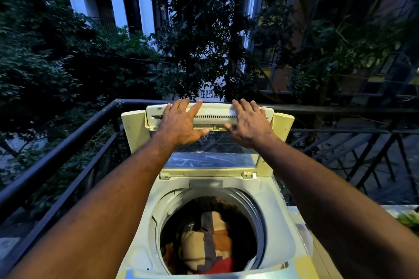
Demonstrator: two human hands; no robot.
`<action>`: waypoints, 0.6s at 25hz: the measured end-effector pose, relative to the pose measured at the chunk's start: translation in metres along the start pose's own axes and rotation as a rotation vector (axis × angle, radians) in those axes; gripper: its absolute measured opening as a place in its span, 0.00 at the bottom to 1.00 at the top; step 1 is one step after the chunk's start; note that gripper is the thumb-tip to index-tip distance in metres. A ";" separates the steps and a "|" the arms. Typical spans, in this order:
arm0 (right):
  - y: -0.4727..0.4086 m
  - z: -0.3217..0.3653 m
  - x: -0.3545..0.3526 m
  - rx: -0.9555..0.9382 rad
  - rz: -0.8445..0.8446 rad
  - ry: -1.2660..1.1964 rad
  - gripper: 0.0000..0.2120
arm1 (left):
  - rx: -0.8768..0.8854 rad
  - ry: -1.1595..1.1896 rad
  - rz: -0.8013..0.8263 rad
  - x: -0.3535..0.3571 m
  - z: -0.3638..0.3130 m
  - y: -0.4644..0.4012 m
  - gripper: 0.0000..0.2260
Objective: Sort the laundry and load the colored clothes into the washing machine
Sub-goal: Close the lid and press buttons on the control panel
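The washing machine [217,222] stands near a balcony railing [68,140], its lid [209,118] raised. Colored clothes [208,249] lie in the drum. Left hand [181,123] and right hand [248,123] rest on the lid's far edge, grip wide, fingers spread.

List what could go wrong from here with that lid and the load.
1. Both hands, left hand and right hand, lie flat on the raised lid; if it folds down fast, fingers might get pinched.
2. The clothes are heaped in the drum; a piece riding up could catch under the lid.
3. The washing machine stands beside the railing, so anything dropped may go over.
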State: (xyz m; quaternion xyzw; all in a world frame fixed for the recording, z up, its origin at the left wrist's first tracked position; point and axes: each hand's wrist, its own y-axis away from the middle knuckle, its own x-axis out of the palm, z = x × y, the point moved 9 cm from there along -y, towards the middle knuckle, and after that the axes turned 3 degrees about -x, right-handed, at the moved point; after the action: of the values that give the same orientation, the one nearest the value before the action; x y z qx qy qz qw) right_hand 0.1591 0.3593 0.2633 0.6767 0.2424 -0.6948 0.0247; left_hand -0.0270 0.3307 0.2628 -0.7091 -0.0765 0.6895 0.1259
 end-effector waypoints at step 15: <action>0.058 0.012 -0.006 -0.008 -0.031 0.019 0.37 | 0.043 -0.015 -0.126 -0.005 -0.012 0.060 0.42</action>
State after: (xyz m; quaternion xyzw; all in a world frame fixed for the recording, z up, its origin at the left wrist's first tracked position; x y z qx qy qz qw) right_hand 0.1690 0.3022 0.2511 0.6794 0.2560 -0.6876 0.0143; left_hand -0.0187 0.2714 0.2505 -0.6949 -0.1071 0.6870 0.1838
